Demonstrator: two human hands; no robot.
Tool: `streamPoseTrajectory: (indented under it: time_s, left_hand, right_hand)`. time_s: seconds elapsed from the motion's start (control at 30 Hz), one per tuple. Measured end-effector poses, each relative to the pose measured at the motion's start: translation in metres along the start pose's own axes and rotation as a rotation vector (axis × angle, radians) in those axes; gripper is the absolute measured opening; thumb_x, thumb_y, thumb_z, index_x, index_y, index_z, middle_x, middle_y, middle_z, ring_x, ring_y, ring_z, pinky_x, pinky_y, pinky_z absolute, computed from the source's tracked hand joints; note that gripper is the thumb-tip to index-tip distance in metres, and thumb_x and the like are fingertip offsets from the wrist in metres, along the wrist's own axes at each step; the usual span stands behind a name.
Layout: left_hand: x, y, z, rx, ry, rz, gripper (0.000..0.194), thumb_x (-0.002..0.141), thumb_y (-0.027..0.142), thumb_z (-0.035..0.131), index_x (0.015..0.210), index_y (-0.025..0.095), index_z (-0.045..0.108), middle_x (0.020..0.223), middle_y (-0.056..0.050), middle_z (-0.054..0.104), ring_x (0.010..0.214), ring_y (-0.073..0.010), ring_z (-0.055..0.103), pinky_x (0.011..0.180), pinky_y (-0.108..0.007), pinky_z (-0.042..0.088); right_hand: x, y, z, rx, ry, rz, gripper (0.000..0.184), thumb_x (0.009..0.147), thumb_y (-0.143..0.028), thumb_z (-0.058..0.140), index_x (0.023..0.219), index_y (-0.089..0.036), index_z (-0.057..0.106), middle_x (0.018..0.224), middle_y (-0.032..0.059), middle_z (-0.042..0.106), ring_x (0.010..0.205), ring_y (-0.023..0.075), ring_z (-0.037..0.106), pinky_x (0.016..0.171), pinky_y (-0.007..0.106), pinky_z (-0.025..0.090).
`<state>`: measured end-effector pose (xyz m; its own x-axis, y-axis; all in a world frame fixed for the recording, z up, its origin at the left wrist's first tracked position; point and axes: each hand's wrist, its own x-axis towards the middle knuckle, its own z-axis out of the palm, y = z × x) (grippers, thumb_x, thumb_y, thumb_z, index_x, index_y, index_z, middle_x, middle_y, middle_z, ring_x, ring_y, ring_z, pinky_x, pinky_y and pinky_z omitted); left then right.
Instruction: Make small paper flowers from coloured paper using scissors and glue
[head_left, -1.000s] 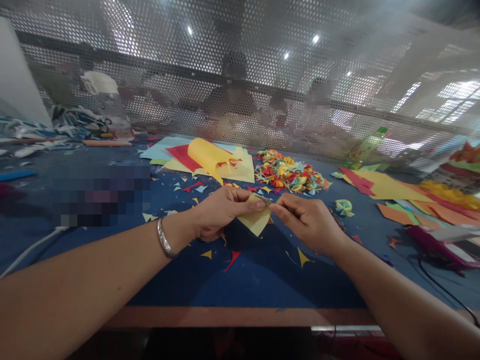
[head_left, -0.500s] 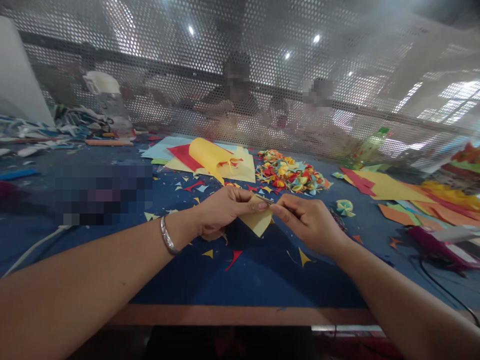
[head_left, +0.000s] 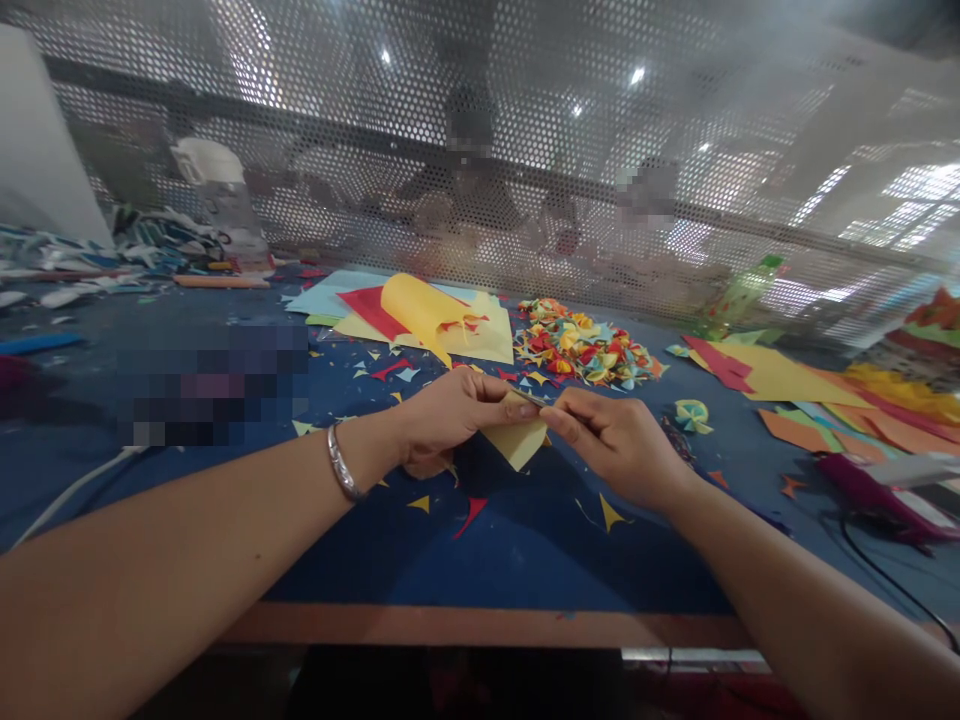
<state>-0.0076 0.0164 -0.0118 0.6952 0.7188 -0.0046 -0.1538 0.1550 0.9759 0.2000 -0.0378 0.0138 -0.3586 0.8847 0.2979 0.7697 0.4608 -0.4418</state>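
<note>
Over the table's middle, my left hand pinches a pale yellow sheet piece between thumb and fingers, one corner pointing down. My right hand is closed around a thin metal tool, whose tip lies along the top edge of the yellow piece, close to my left thumb. The tool's kind cannot be made out, as my fingers hide most of it. Below both hands lie curved-edged scraps, among them a red scrap and a yellow scrap.
Behind my hands are coloured sheets and a heap of small multicoloured folded pieces. A round folded piece and more sheets lie right. A clear bottle stands back left; perforated panel behind, people beyond.
My hands stay almost in place, still gripping the yellow piece and the tool. The whole view has shifted very slightly.
</note>
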Motion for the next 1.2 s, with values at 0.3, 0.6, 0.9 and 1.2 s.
streamPoseTrajectory:
  time_s: [0.3, 0.6, 0.9, 1.2]
  left_hand:
    - [-0.001, 0.005, 0.001, 0.168, 0.026, -0.01, 0.033, 0.071, 0.046, 0.078, 0.083, 0.015, 0.076, 0.084, -0.006, 0.073, 0.07, -0.0141, 0.062, 0.066, -0.026, 0.047]
    - [-0.009, 0.034, -0.017, 0.644, 0.065, -0.095, 0.019, 0.077, 0.036, 0.067, 0.076, 0.017, 0.07, 0.072, -0.001, 0.067, 0.063, -0.0124, 0.057, 0.062, -0.024, 0.042]
    - [-0.015, 0.04, -0.023, 1.649, 0.418, 0.138, 0.028, 0.078, 0.03, 0.059, 0.103, 0.021, 0.068, 0.102, -0.011, 0.062, 0.1, -0.0306, 0.052, 0.083, -0.043, 0.039]
    - [0.001, 0.007, 0.007, 1.489, 0.095, 0.252, 0.014, 0.084, 0.031, 0.063, 0.09, 0.02, 0.07, 0.096, -0.007, 0.065, 0.1, -0.0263, 0.054, 0.098, -0.044, 0.035]
  right_hand:
    - [0.0, 0.002, 0.001, -0.001, -0.005, -0.007, 0.041, 0.097, -0.049, 0.042, 0.069, -0.019, 0.045, 0.062, -0.0042, 0.04, 0.056, 0.0095, 0.036, 0.055, 0.025, 0.03]
    - [0.001, 0.003, 0.0, -0.016, 0.094, 0.001, 0.044, 0.097, -0.05, 0.043, 0.066, -0.02, 0.042, 0.059, -0.0053, 0.035, 0.053, 0.0085, 0.033, 0.054, 0.024, 0.029]
    - [0.003, 0.004, -0.003, -0.018, 0.159, 0.066, 0.043, 0.096, -0.055, 0.042, 0.071, -0.02, 0.049, 0.056, -0.0055, 0.038, 0.051, 0.0089, 0.036, 0.052, 0.025, 0.029]
    - [0.005, 0.005, -0.003, -0.001, 0.201, 0.125, 0.045, 0.093, -0.058, 0.043, 0.069, -0.02, 0.047, 0.057, -0.0049, 0.039, 0.052, 0.0094, 0.033, 0.051, 0.026, 0.028]
